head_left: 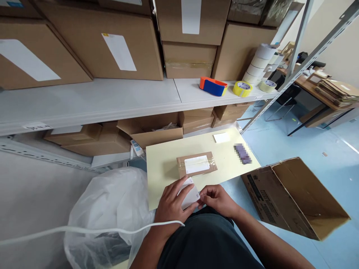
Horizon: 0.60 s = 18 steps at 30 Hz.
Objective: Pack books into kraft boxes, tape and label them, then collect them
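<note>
Left hand [171, 203] and right hand [217, 200] both pinch a white label sheet [190, 195], fingers closed on its edges, just before a taped parcel [196, 164] on the yellow board [162, 168].

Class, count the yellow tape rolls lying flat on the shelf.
2: one yellow tape roll beside the orange-and-blue tape dispenser, a paler one further right. The white stacked rolls behind may hide others.

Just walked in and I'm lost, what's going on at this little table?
A person sits at a pale yellow table and holds a small white card or label between both hands: the left hand cups it, and the right hand pinches its edge. A taped cardboard parcel with a white label lies just beyond on the table. An open cardboard box lies on the floor on the right, and a white plastic bag sits on the left.
</note>
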Motion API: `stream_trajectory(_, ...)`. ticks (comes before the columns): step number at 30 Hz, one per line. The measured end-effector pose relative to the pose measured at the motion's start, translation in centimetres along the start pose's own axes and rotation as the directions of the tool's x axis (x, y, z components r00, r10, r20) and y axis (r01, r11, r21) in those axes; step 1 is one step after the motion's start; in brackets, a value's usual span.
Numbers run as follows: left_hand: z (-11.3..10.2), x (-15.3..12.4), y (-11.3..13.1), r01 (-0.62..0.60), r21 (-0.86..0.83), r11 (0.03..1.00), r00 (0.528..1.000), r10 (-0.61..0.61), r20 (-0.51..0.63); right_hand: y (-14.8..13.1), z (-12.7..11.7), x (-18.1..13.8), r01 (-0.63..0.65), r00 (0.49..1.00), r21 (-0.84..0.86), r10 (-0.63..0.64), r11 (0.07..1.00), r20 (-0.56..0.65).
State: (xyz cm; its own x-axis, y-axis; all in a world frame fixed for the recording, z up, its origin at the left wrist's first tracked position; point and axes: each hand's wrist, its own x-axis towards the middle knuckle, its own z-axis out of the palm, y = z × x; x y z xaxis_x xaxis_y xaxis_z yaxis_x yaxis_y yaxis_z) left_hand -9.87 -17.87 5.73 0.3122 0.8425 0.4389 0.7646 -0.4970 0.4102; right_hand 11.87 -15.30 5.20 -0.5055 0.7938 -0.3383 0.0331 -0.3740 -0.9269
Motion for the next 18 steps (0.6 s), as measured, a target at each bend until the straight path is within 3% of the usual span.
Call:
stream_trajectory(5,0.6,-0.6,0.5,0.04,-0.074,0.996,0.999,-0.042,-0.02,-0.2,0.7,-0.1,0.042,0.998,-0.016,-0.043,0.999,-0.048)
stream_trajectory(9,1.0,-1.1,1.8,0.14,-0.225,0.964,0.988,-0.151,-0.034,0.0,1.5,-0.2,0.076,0.993,-0.058,-0.081,0.995,-0.09)
stream_trajectory(14,1.4,-1.6,2.7,0.197,-0.272,0.942,0.967,-0.232,-0.106,0.5,2.2,-0.1,0.105,0.982,-0.224,-0.136,0.969,-0.129)
stream_trajectory(18,1.4,-1.8,1.9,0.273,-0.331,0.903,0.94,-0.324,-0.11,0.2,2.7,0.0,0.1,0.979,-0.326,-0.152,0.94,-0.137)
